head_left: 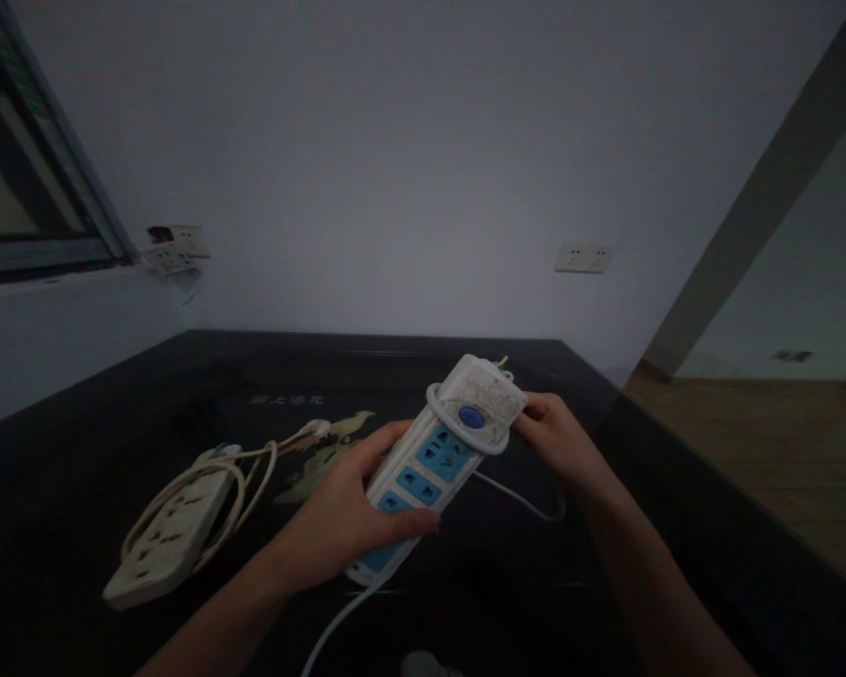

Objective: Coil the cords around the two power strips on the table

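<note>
A white power strip (pixel 458 404) with blue socket panels and a round blue button is raised and tilted over the dark table. My left hand (pixel 352 508) is closed around its lower half, thumb across the sockets. At the upper right end, my right hand (pixel 546 428) has its fingers bent against the strip's edge; the fingertips are hidden behind it. A white cord (pixel 483 444) loops around the strip just below the button and hangs below it. Small yellow-green wire ends (pixel 502 363) stick out at the top. The face around the button is grimy.
On the left of the black table (pixel 508 602) lies a second white power strip (pixel 173 536), its cord (pixel 243 489) coiled over it. A white object (pixel 427 664) shows at the bottom edge. Wall sockets (pixel 583 259) sit behind, and a loose socket plate (pixel 171 258) hangs near the window.
</note>
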`<move>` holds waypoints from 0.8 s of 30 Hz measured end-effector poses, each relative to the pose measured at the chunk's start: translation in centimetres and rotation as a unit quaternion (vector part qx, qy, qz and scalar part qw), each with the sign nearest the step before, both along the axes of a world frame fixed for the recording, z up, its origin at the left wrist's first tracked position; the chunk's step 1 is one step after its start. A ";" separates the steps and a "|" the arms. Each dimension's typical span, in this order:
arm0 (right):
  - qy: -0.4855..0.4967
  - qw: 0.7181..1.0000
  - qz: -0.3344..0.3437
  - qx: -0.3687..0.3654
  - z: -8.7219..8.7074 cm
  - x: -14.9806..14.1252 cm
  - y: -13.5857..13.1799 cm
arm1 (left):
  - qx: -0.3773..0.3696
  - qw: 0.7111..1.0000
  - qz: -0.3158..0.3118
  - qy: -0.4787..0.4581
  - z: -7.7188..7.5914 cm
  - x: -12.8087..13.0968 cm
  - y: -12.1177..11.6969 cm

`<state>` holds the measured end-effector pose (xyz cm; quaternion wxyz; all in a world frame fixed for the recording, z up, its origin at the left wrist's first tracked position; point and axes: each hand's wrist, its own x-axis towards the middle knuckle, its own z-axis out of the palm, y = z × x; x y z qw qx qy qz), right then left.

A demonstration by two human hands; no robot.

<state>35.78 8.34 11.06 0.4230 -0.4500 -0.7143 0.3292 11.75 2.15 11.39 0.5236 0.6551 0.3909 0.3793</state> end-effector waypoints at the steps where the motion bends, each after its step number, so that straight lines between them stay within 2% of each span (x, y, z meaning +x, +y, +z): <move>1: -0.007 1.000 0.000 0.006 0.0 -0.1 0.0 | -0.024 0.999 -0.009 -0.020 0.1 0.1 -0.1; 4: -0.037 0.999 -0.005 0.027 0.4 -0.5 -0.2 | -0.069 0.995 -0.004 -0.072 0.2 0.1 -0.1; 8: -0.104 0.992 -0.033 0.059 1.6 -1.0 -1.5 | -0.057 0.991 0.087 -0.089 0.1 -0.9 1.3; 12: -0.148 0.987 -0.028 0.053 2.6 -1.4 -3.1 | -0.030 0.984 0.157 -0.076 -0.4 -2.2 3.3; 19: -0.199 0.974 -0.027 0.109 3.9 -2.4 -6.6 | -0.024 0.986 0.152 -0.061 -0.7 -2.7 4.0; 24: -0.238 0.956 -0.027 0.168 3.9 -2.9 -9.1 | 0.021 0.984 0.173 0.041 -1.1 -3.2 4.6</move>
